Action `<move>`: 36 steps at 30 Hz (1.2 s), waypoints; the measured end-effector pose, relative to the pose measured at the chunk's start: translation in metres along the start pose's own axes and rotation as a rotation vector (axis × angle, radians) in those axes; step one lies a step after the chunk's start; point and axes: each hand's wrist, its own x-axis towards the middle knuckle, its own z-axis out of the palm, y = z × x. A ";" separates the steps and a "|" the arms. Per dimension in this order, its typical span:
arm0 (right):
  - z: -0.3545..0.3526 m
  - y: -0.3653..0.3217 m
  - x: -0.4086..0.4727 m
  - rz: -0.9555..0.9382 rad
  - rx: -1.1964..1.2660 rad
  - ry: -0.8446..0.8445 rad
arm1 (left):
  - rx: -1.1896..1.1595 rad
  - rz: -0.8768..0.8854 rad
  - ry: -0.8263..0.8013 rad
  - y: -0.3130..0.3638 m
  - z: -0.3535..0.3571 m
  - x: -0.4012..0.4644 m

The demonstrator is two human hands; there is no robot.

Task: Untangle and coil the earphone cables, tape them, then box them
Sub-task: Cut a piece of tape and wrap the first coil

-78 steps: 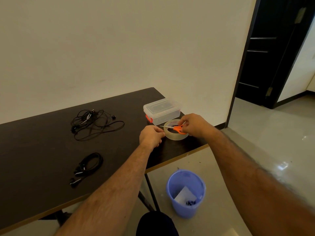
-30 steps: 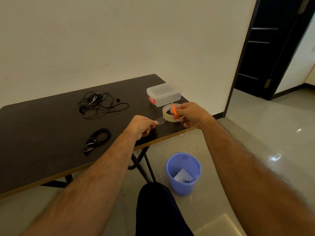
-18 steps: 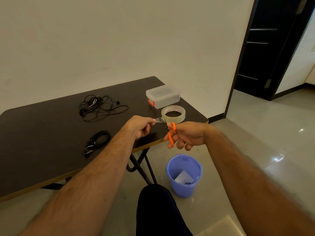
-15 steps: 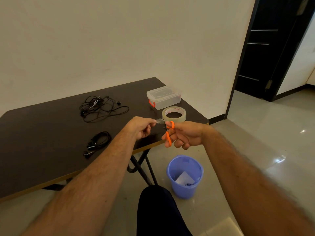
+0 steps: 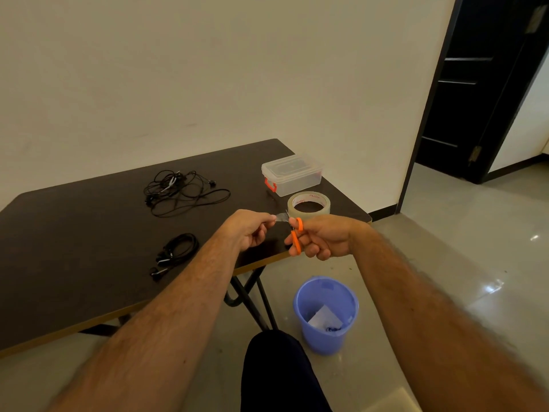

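**Earphone cables lie on the table while both hands work a strip of tape**

Earphone cables in a loose black tangle lie on the dark table left of the frame's centre, toward the wall. A second set, the coiled bundle, sits lower in the frame nearer the table's front edge, well apart from the tangle, with its earbud ends trailing toward the lower left.

At centre frame the left hand pinches one end of a short clear tape strip between thumb and fingertips, the other fingers curled under. Just to its right, the right hand grips orange-handled scissors, fingers through the loops, the handles pointing down and the blades up at the strip. The blades are too small to tell whether they are parted or closed.

The tape roll lies flat on the table just above the hands, near the right corner. Beyond it stands a clear plastic box with its lid on and a red latch on the near end.

Below the table's edge, at lower centre right, a blue bucket stands on the tiled floor with scraps of paper inside. A dark doorway fills the upper right.
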 end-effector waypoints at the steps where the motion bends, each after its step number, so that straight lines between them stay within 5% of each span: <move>1: 0.000 -0.001 0.000 0.002 -0.010 0.005 | 0.003 0.000 -0.001 0.000 0.000 0.000; 17: 0.005 -0.007 0.004 0.011 -0.144 0.169 | 0.222 0.162 0.101 -0.006 -0.001 0.003; 26: 0.020 -0.029 0.002 0.055 -0.615 0.407 | 0.539 0.328 0.253 -0.013 -0.002 0.015; 31: 0.030 -0.047 0.000 0.265 -0.960 0.477 | 0.334 0.346 0.348 -0.016 0.002 0.019; 36: 0.036 -0.047 0.007 0.280 -1.087 0.627 | 0.039 0.276 0.298 -0.016 0.014 0.019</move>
